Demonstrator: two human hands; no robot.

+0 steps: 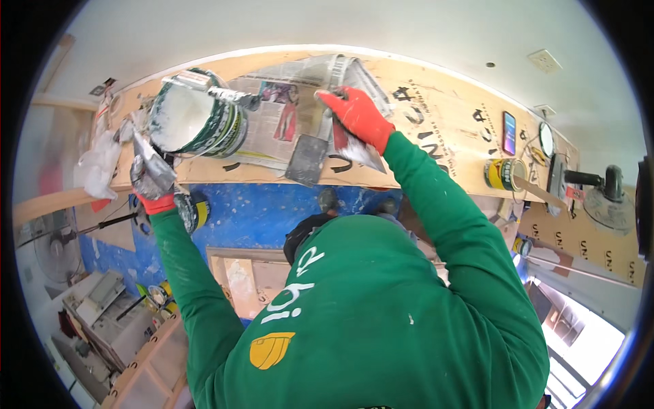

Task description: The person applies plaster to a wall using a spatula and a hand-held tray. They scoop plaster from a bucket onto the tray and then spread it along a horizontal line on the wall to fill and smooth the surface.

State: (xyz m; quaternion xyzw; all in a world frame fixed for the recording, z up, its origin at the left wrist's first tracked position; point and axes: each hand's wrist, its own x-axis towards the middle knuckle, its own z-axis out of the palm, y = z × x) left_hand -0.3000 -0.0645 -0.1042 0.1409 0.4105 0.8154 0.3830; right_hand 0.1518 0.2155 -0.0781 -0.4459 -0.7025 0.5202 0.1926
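My left hand point(154, 185), in a red glove with a grey-smeared palm, closes around a flat, grey metal-looking scraper point(155, 163). It is beside a green bucket point(231, 129) that lies tilted on the bench, its opening showing white paste point(181, 114). Across the bucket's rim rests a paste-smeared putty knife point(235, 97). Over a spread newspaper point(266, 129), my right hand point(360, 121), also red-gloved, has fingers stretched to the left. Just below it shows a white-smeared flat piece point(362, 153); how it meets the hand is hidden. A grey rectangular block point(306, 160) lies at the newspaper's near edge.
The board-covered bench point(436, 129) runs along the wall. At its right are a phone point(509, 133), an open tin point(501, 174) with a wooden stick, and a round mirror point(546, 140). Left of the bucket hangs crumpled plastic point(101, 163). Blue sheeting point(252, 218) covers the floor.
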